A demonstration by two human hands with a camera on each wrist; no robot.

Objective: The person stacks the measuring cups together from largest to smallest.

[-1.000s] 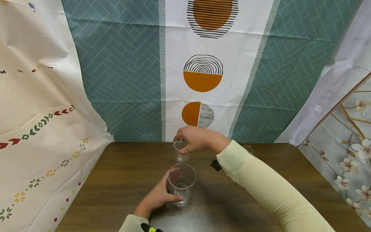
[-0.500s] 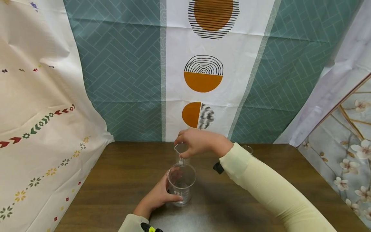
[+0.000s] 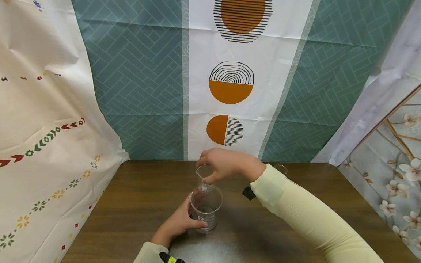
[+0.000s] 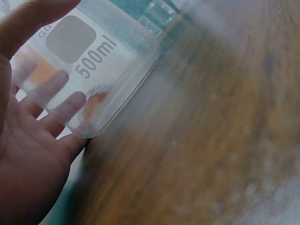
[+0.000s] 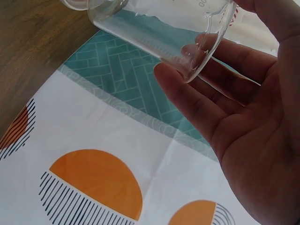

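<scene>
A large clear glass beaker [image 3: 206,212], marked 500ml in the left wrist view, is upright on the table. My left hand [image 3: 180,223] grips its left side, thumb in front and fingers behind; they show through the glass [image 4: 103,70]. My right hand [image 3: 223,164] holds a smaller clear beaker [image 3: 204,180] near its rim, between thumb and fingers. From the head, the small beaker's base overlaps the large one's far rim; I cannot tell whether it touches. In the right wrist view, fingertips lie around the small beaker's [image 5: 154,37] mouth.
Another round glass rim [image 3: 281,168] shows at the back right, partly behind the right sleeve [image 3: 302,208]. The brown wooden table [image 3: 148,190] ends at a patterned cloth backdrop [image 3: 148,91]. Printed cloths hang on both sides.
My right hand has lowered slightly and come nearer with the small beaker, so its base now overlaps the large beaker's far rim. My left hand and the large beaker look still.
</scene>
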